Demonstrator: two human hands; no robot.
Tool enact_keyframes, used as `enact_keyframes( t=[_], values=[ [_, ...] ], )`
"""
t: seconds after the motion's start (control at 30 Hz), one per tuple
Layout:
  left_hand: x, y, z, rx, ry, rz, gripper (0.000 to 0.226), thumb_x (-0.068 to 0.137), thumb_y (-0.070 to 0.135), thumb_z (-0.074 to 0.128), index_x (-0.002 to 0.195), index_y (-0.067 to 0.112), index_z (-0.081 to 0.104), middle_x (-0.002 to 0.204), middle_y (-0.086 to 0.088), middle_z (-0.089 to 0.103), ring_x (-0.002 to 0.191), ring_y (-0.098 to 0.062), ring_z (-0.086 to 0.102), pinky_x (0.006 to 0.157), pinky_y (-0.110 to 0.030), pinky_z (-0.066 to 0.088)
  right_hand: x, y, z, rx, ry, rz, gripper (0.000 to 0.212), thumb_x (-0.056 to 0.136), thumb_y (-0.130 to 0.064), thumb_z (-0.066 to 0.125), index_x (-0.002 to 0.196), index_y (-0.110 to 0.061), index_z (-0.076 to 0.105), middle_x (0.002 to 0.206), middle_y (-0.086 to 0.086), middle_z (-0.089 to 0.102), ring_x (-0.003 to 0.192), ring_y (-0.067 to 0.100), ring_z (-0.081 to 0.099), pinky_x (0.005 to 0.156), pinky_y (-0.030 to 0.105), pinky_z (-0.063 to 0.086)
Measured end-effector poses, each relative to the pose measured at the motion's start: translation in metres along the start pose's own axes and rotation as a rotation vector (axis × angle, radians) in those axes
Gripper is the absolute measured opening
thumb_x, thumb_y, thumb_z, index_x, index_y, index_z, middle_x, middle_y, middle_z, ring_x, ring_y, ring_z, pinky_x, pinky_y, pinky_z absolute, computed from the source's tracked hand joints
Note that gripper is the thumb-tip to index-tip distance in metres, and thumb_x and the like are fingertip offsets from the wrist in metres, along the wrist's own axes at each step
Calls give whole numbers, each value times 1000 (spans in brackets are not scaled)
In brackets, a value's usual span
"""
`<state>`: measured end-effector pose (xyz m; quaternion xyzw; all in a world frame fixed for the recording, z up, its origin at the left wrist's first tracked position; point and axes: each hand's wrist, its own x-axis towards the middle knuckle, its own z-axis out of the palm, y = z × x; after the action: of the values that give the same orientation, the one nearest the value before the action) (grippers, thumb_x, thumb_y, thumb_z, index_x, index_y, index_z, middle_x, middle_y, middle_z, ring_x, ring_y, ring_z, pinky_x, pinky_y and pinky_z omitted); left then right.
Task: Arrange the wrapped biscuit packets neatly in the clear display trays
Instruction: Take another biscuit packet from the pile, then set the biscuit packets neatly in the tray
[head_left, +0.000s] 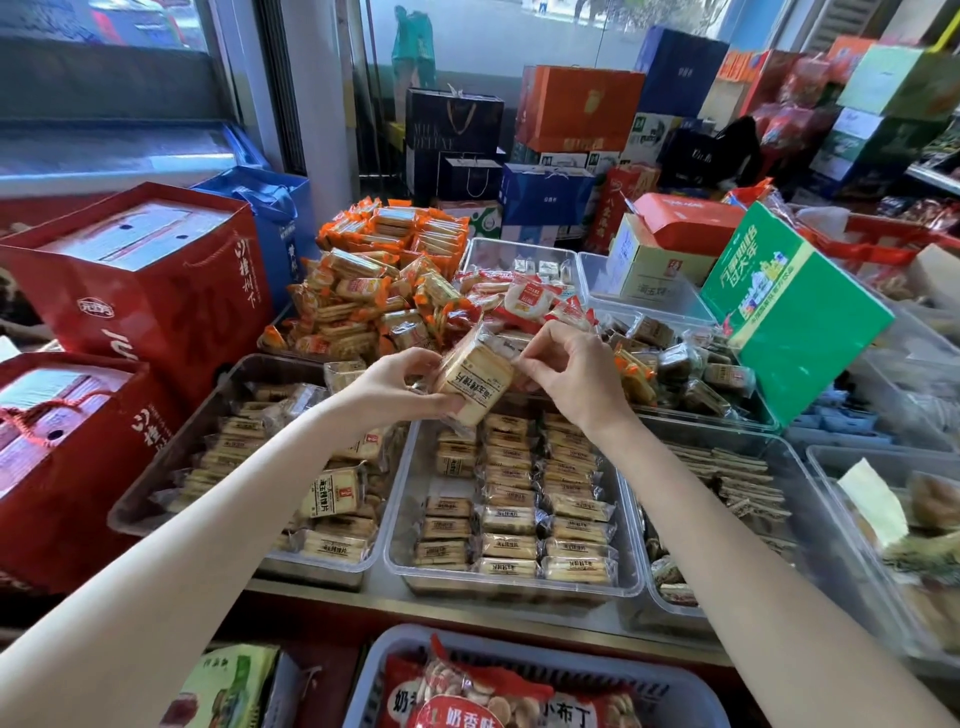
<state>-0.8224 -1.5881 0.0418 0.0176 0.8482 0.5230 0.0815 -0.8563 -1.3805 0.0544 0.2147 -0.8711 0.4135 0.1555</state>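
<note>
Holding one wrapped biscuit packet (475, 382) in the air above the far end of the middle clear tray (402, 540), tilted, label facing camera. Left hand (400, 387) grips its near side with curled fingers; right hand (566, 371) pinches the wrapper's far edge with fingertips. Middle tray has three neat rows, left row shorter with a bare gap. Likely best to level the packet, label up, and slot it into that gap flush with neighbours. Left tray (171, 457) packets lie jumbled; green box (795, 312) leans nearby.
</note>
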Motion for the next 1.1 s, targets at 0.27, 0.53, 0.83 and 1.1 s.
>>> enact_keyframes(
  t=[0.27,0.53,0.83,1.1],
  values=[
    [8,9,-1,278,93,109,62,73,17,79,127,14,48,112,3,54,77,-9,55,64,-16,40,21,-12,-4,118,-270,97,21,82,-12,72,103,-11,70,97,-1,67,89,13,65,77,23,55],
    [10,12,-1,467,206,220,73,71,19,80,134,12,44,129,-6,52,106,-20,52,90,-32,44,14,-4,-2,214,-169,118,17,74,-9,78,90,-9,70,84,2,70,76,11,66,72,19,55],
    [11,8,4,381,261,213,76,70,24,81,135,13,43,130,-4,52,102,-17,53,92,-32,45,10,5,7,325,-69,175,16,85,-10,68,75,-20,60,96,1,68,93,21,67,80,33,56],
    [9,-6,3,360,261,210,75,70,20,82,134,12,45,128,-3,53,95,-12,50,86,-25,43,6,7,11,421,-160,236,14,86,-4,65,92,-14,58,122,-3,57,96,15,66,81,26,56]
  ],
)
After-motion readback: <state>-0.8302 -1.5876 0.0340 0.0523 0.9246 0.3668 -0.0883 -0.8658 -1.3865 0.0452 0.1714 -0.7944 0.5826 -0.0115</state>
